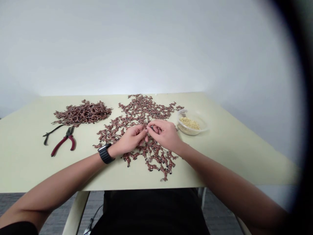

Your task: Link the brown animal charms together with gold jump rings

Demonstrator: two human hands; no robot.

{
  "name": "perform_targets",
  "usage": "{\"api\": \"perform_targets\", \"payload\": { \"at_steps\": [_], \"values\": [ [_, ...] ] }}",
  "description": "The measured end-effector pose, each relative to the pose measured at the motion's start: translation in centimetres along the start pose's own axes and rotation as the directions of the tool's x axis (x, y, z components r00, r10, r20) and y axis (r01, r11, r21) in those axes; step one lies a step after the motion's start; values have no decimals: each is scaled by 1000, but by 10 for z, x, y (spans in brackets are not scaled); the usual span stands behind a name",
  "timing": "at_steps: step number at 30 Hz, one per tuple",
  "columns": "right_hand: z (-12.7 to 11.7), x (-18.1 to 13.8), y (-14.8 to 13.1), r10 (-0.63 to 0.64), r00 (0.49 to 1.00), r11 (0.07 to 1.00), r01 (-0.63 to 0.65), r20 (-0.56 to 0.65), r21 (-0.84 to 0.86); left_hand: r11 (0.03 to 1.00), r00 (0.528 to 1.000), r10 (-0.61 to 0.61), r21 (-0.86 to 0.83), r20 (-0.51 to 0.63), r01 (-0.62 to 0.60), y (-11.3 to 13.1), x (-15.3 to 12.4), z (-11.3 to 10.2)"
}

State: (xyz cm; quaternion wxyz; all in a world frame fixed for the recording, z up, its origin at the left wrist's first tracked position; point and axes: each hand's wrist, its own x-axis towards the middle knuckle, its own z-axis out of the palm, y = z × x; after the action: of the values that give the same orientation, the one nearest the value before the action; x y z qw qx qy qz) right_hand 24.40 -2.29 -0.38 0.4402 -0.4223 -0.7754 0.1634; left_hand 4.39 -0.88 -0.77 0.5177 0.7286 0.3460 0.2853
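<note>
Above the middle of a spread of small brown animal figurines (140, 107), which look like reindeer, my two hands meet at the fingertips. My left hand (134, 138), with a dark watch on its wrist, is closed in a pinch. Opposite it, my right hand (165, 132) is closed too, thumb and forefinger pressed together. A dark bit shows between the right fingers, but what either hand holds is too small and too covered to make out. Just right of my right hand stands a clear plastic bowl (194, 131) with tiny gold-coloured pieces (190, 123) inside.
A denser heap of similar brown figurines (84, 112) lies at the back left. In front of it are red-handled pliers (60, 145) and a black-handled tool (52, 131). The pale yellow table (234, 153) runs back to a white wall (127, 45).
</note>
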Motion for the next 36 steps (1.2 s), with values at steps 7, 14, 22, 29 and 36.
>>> {"api": "perform_targets", "payload": {
  "at_steps": [7,14,22,29,36],
  "values": [
    [2,-2,3,-63,998,995,64,14,-73,991,1000,21,133,-16,-18,0,0,1],
    [3,-5,5,-193,979,959,203,68,-200,965,998,54,260,-25,-46,2,-2,2],
    [6,-6,-3,190,980,980,-193,49,50,838,977,204,527,-68,-139,3,-1,3],
    [-4,1,1,45,996,998,-41,82,-42,952,999,35,306,-31,-23,5,-2,1],
    [-8,1,11,-231,955,952,262,187,-161,991,999,-37,129,26,33,2,-2,2]
  ]
}}
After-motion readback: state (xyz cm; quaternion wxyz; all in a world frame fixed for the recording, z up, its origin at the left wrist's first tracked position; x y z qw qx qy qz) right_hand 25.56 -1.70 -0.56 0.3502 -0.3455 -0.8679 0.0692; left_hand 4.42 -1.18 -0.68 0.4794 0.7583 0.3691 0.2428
